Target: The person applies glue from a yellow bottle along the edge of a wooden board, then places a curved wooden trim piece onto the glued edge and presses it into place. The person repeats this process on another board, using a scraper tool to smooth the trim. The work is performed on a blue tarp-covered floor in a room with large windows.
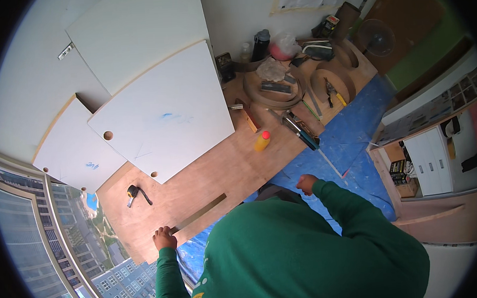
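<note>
My left hand point(164, 238) is at the near left edge of the plywood bench point(234, 173), its fingers closed over one end of a short brown edge-banding strip point(200, 212). The strip lies flat along the bench's near edge. Apart from the bench, over the blue sheet, my right hand point(306, 184) is curled into a loose fist; what it holds, if anything, is hidden. Beyond the strip lies a yellow and black tape measure point(132, 194). A yellow bottle with a red cap point(262, 141) is on the bench further right.
White panels point(166, 115) with round holes lean at the back left. Coils of edge banding point(279, 101), a caulking gun point(301, 130) and pliers point(331, 93) lie to the right. A blue sheet point(356, 121) covers the floor. Windows point(32, 224) line the left side.
</note>
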Motion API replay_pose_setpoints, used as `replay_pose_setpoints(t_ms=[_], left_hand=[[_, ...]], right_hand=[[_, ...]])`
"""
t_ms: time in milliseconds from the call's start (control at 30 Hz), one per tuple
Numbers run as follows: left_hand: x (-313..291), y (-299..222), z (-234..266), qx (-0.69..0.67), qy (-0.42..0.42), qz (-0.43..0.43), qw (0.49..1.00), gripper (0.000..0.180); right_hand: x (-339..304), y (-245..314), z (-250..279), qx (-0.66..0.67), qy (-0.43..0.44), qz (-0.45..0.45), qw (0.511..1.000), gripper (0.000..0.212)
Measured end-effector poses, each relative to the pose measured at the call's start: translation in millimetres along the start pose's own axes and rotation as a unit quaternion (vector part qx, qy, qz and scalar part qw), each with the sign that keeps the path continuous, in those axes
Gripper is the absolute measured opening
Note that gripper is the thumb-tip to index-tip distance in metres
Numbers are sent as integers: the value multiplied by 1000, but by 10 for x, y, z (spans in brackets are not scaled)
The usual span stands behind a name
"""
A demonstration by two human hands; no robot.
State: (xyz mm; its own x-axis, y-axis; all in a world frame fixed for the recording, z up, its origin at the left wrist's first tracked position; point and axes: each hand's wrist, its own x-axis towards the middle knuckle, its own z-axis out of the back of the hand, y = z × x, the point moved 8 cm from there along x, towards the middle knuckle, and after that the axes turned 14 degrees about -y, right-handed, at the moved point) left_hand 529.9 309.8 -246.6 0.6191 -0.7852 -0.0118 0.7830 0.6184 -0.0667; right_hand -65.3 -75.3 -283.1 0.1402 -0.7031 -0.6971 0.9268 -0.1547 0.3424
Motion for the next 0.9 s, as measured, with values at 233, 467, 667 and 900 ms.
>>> replay_pose_setpoints(t_ms=[233, 467, 667, 900], left_hand=[[74, -307, 813, -53, -87, -42, 994, 29], [44, -543, 1391, -84, -158, -39, 983, 22], [-2, -705, 1731, -93, -187, -52, 977, 24], [-11, -843, 2082, -98, -232, -53, 966, 23]], right_hand=[[110, 388, -112, 21, 6, 29, 999, 29], [91, 639, -164, 19, 4, 54, 998, 31], [-43, 966, -114, -16, -34, 144, 989, 33], [-560, 2062, -104, 68, -15, 297, 952, 39]])
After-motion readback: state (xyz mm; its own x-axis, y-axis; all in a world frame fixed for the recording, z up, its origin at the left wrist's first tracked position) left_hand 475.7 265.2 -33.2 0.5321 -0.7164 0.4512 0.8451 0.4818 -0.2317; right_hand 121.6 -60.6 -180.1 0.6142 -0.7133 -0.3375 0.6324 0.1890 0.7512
